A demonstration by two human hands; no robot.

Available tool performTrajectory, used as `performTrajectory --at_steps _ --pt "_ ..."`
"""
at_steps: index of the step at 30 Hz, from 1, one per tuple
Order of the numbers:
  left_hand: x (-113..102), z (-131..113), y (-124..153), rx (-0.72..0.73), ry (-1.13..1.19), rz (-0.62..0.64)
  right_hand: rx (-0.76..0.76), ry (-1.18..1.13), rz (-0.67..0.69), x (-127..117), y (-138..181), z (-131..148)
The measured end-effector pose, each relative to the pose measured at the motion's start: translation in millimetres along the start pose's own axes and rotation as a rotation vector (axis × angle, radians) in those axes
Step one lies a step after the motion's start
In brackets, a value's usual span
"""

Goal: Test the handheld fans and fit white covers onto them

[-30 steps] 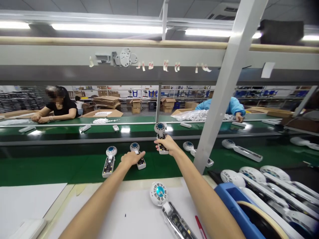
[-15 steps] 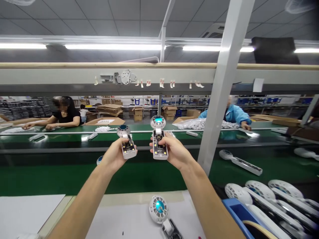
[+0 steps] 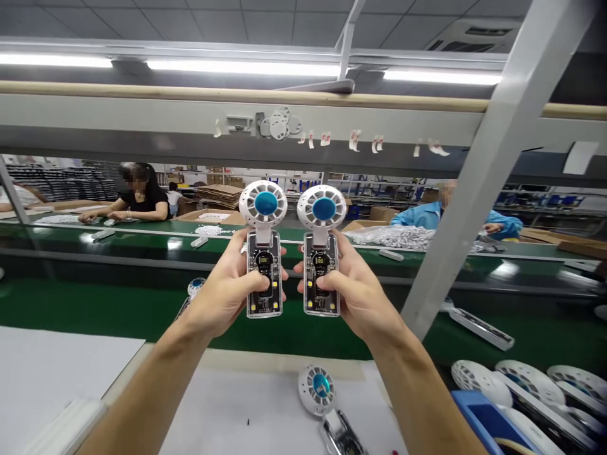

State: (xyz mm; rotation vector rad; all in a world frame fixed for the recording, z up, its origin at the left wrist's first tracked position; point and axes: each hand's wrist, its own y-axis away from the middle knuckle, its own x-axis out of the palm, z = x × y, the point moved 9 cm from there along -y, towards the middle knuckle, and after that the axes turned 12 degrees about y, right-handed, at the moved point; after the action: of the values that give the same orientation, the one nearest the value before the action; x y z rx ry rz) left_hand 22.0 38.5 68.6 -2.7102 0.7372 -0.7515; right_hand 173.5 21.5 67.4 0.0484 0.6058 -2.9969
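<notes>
My left hand (image 3: pixel 225 294) grips a small handheld fan (image 3: pixel 263 249) upright, its white round head with a blue hub on top and a lit display on its clear body. My right hand (image 3: pixel 363 294) holds a second fan (image 3: pixel 322 253) of the same kind beside it, thumb on its front. Both fans are raised side by side in front of me, above the green conveyor belt (image 3: pixel 95 309). A third fan (image 3: pixel 318 388) lies on the white table below my hands.
Another fan (image 3: pixel 192 292) lies on the belt behind my left wrist, and one (image 3: pixel 478 325) lies to the right. Several white fans fill a blue bin (image 3: pixel 478 420) at lower right. A slanted grey post (image 3: pixel 474 196) crosses the right. Two people work across the far belt.
Both hands picked fans off the belt, lifted them and brought them close and upright, side by side. The fan heads now face me, and the view has tilted up.
</notes>
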Motion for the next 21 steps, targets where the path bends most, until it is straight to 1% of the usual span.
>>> performTrajectory --at_steps 3,7,18,21 --pt "5.3 -1.8 2.2 0.023 0.001 0.065 -0.037 0.003 0.017 6.2 4.1 6.4" --pt "9.6 -3.2 4.9 0.048 0.009 0.113 -0.047 -0.005 0.044 11.0 6.3 8.5" --pt "11.8 -6.1 6.0 0.065 0.000 0.132 -0.049 -0.029 0.021 10.9 5.8 5.3" --pt "12.0 -6.0 5.1 0.060 -0.004 0.142 -0.062 -0.030 0.038 13.0 6.6 6.6"
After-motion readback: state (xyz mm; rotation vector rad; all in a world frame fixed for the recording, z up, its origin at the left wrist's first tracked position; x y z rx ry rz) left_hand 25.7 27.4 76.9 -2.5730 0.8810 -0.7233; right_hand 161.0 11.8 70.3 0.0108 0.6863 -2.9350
